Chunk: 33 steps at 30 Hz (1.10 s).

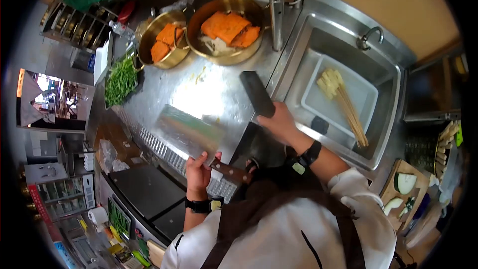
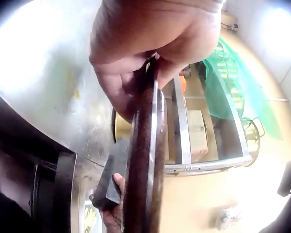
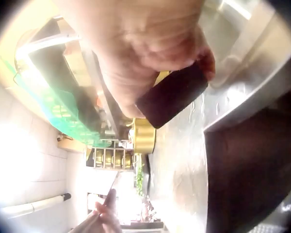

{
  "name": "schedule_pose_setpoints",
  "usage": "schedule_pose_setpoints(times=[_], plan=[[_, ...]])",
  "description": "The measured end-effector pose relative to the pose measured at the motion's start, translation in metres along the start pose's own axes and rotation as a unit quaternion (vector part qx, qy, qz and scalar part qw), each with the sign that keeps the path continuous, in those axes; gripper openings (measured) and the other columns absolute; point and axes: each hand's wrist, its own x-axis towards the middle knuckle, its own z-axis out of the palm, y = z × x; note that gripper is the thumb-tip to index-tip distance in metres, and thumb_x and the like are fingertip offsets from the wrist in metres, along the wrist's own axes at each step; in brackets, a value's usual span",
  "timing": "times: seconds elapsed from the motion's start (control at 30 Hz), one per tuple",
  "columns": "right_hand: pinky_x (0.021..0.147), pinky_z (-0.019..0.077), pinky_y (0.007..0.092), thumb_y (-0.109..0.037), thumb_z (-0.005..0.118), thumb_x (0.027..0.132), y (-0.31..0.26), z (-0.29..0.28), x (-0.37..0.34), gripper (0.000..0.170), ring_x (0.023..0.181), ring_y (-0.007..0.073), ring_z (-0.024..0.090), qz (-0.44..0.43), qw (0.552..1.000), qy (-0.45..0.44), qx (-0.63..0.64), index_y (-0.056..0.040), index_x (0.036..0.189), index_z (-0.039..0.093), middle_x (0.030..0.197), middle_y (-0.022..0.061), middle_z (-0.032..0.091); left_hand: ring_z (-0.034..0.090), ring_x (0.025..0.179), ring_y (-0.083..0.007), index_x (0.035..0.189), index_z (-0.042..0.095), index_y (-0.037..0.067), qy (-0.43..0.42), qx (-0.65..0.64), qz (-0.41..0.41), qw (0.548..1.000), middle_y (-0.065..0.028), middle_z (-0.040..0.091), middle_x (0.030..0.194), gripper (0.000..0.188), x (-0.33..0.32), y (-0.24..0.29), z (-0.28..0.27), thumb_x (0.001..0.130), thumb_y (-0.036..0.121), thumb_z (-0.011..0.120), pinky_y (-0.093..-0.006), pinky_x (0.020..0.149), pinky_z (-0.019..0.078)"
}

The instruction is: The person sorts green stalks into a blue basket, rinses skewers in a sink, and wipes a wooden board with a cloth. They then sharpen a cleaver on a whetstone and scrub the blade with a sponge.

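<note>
My left hand [image 1: 198,172] grips a cleaver [image 1: 186,132] where the broad blade meets the brown riveted wooden handle [image 1: 231,172]. The blade points away over the steel counter's near edge, and the handle's butt points back toward my body. In the left wrist view, the handle [image 2: 145,145] runs down out of the fingers. A dark rectangular whetstone [image 1: 257,93] is held by one end in my right hand [image 1: 281,122], its far end tilted up and left above the counter. The right wrist view shows the stone's narrow end [image 3: 174,94] between thumb and fingers. Stone and blade are apart.
Two brass pots [image 1: 226,60] with orange slabs stand at the back of the counter [image 1: 199,87]. Chopped greens [image 1: 121,79] fill a tray on the left. On the right, a sink [image 1: 318,45] holds a white tub [image 1: 311,87] with skewers [image 1: 348,112]. A cutting board [image 1: 423,182] carries cut vegetable.
</note>
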Motion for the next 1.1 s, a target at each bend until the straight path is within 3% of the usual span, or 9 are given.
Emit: schedule_pose_setpoints(times=[0.5, 0.63, 0.7, 0.8, 0.9, 1.0, 1.03, 1.07, 1.1], plan=[[0.081, 0.0457, 0.0454, -0.043, 0.067, 0.077, 0.03, -0.028, 0.069, 0.052, 0.094, 0.0388, 0.055, -0.01, 0.993, 0.059, -0.1, 0.0046, 0.096, 0.057, 0.099, 0.0215, 0.055, 0.058, 0.067, -0.0166, 0.105, 0.054, -0.001, -0.035, 0.091, -0.067, 0.993, -0.0079, 0.062, 0.091, 0.021, 0.041, -0.04, 0.084, 0.087, 0.007, 0.058, -0.0271, 0.061, 0.0493], [0.072, 0.047, 0.0462, -0.032, 0.055, 0.085, 0.147, -0.068, 0.078, 0.035, 0.077, 0.0392, 0.061, 0.021, 0.988, 0.128, 0.086, 0.0023, 0.086, 0.063, 0.082, 0.0234, 0.063, 0.058, 0.064, -0.0157, 0.104, 0.054, 0.0, -0.055, 0.114, -0.069, 0.99, -0.0055, 0.06, 0.082, 0.024, 0.041, -0.037, 0.095, 0.082, 0.001, 0.061, -0.0264, 0.061, 0.0489], [0.07, 0.0476, 0.0422, -0.022, 0.049, 0.086, 0.249, -0.095, 0.082, 0.029, 0.076, 0.0369, 0.062, 0.08, 0.985, 0.058, -0.143, 0.0036, 0.087, 0.064, 0.083, 0.0229, 0.065, 0.059, 0.064, -0.0162, 0.105, 0.053, 0.0, -0.045, 0.108, -0.064, 0.991, -0.0058, 0.06, 0.083, 0.025, 0.038, -0.039, 0.097, 0.081, -0.002, 0.061, -0.0268, 0.062, 0.0488], [0.074, 0.0479, 0.0416, -0.021, 0.046, 0.089, 0.294, -0.121, 0.081, 0.031, 0.079, 0.0334, 0.062, 0.382, 0.92, 0.066, 0.063, -0.0006, 0.106, 0.061, 0.085, 0.017, 0.066, 0.059, 0.067, -0.0167, 0.107, 0.052, -0.001, -0.069, 0.106, -0.083, 0.988, -0.0068, 0.06, 0.085, 0.028, 0.049, -0.041, 0.105, 0.08, -0.005, 0.06, -0.0274, 0.063, 0.0483], [0.068, 0.0477, 0.0384, -0.023, 0.045, 0.09, 0.339, -0.1, 0.088, 0.026, 0.074, 0.0274, 0.06, 0.269, 0.929, 0.205, 0.147, -0.002, 0.099, 0.059, 0.081, 0.011, 0.063, 0.06, 0.068, -0.0164, 0.107, 0.052, -0.002, -0.071, 0.1, -0.094, 0.988, -0.0068, 0.061, 0.085, 0.03, 0.053, -0.046, 0.115, 0.079, -0.006, 0.06, -0.0269, 0.065, 0.0476], [0.062, 0.0488, 0.0315, -0.028, 0.052, 0.09, 0.375, -0.097, 0.111, 0.029, 0.07, 0.0211, 0.059, 0.195, 0.97, -0.124, 0.075, -0.0031, 0.104, 0.059, 0.079, 0.0094, 0.063, 0.061, 0.069, -0.0147, 0.104, 0.054, 0.001, -0.078, 0.125, -0.095, 0.985, -0.0047, 0.061, 0.086, 0.026, 0.057, -0.051, 0.117, 0.079, -0.002, 0.061, -0.0255, 0.064, 0.0486], [0.062, 0.0492, 0.0317, -0.028, 0.052, 0.091, 0.309, -0.102, 0.104, 0.027, 0.07, 0.0212, 0.06, 0.203, 0.864, -0.187, 0.42, -0.0035, 0.099, 0.06, 0.079, 0.0092, 0.063, 0.061, 0.069, -0.0147, 0.104, 0.054, 0.001, -0.074, 0.122, -0.093, 0.985, -0.0047, 0.061, 0.086, 0.026, 0.059, -0.052, 0.119, 0.079, -0.002, 0.061, -0.0255, 0.064, 0.0486], [0.062, 0.0496, 0.0319, -0.028, 0.052, 0.092, 0.23, -0.109, 0.096, 0.025, 0.069, 0.0212, 0.06, 0.27, 0.636, -0.244, 0.681, -0.004, 0.094, 0.06, 0.079, 0.0091, 0.063, 0.061, 0.069, -0.0146, 0.104, 0.054, 0.001, -0.076, 0.13, -0.094, 0.984, -0.0047, 0.061, 0.085, 0.026, 0.06, -0.051, 0.122, 0.079, -0.002, 0.061, -0.0254, 0.064, 0.0485], [0.07, 0.05, 0.0348, -0.027, 0.048, 0.094, 0.184, -0.116, 0.091, 0.027, 0.077, 0.0237, 0.062, 0.25, 0.669, -0.295, 0.634, -0.0031, 0.098, 0.06, 0.087, 0.0098, 0.064, 0.061, 0.068, -0.0144, 0.104, 0.055, 0.001, -0.077, 0.138, -0.097, 0.983, -0.0047, 0.061, 0.085, 0.025, 0.06, -0.05, 0.126, 0.079, -0.002, 0.061, -0.0253, 0.063, 0.0484]])
